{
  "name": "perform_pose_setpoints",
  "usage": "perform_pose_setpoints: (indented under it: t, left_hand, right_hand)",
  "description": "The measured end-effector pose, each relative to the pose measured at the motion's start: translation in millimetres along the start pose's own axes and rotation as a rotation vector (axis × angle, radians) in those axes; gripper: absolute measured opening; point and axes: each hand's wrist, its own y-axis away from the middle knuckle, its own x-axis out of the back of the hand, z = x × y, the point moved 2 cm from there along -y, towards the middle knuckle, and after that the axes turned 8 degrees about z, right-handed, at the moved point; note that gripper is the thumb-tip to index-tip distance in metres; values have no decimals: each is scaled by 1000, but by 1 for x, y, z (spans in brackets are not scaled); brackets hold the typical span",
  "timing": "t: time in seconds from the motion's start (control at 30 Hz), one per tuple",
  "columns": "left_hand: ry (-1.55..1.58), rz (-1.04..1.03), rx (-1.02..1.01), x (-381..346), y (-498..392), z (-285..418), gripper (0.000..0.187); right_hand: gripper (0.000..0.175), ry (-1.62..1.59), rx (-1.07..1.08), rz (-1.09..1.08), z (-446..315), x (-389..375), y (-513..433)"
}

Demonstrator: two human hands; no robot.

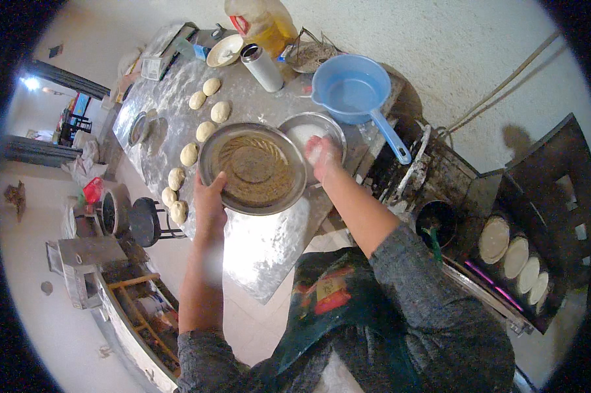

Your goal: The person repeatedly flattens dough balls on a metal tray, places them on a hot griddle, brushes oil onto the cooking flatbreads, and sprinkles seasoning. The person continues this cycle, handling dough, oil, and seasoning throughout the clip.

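Note:
My left hand (211,199) grips the near-left rim of a round metal dish (252,169), tilted and raised over the table. A brown, grainy layer with swirled marks covers the dish's inside. To its right, my right hand (321,156) is inside a metal bowl (342,140) that holds white powder (300,131). Its fingers are curled, with white powder on them and in the palm. Several dough balls (205,131) lie in a curved row left of the dish, on the flour-dusted metal tabletop (261,255).
A blue plastic dipper (352,88) with liquid in it stands behind the bowl, its handle jutting right. Farther back are a metal flask (262,68), a shallow bowl (225,50) and an oil jug (263,24). Flat dough rounds (515,258) lie on a dark surface at right. A stool (145,222) stands left.

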Motion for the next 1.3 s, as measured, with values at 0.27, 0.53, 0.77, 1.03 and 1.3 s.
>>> perform_pose_setpoints:
  t: [0.27, 0.53, 0.77, 1.03, 1.3]
  left_hand:
    - [87, 48, -85, -12, 0, -8, 49]
    - [81, 104, -175, -28, 9, -7, 56]
    - [49, 62, -227, -20, 21, 8, 59]
    - [165, 38, -180, -20, 25, 0, 59]
    - [-147, 91, -565, -38, 43, 28, 62]
  right_hand:
    - [57, 295, -77, -411, 14, -12, 164]
    - [49, 176, -108, -413, 20, -13, 181]
    - [47, 241, -206, -309, -7, -32, 101]
    - [58, 366, 65, -280, 27, 2, 99]
    - [60, 245, 18, -613, 36, -13, 151]
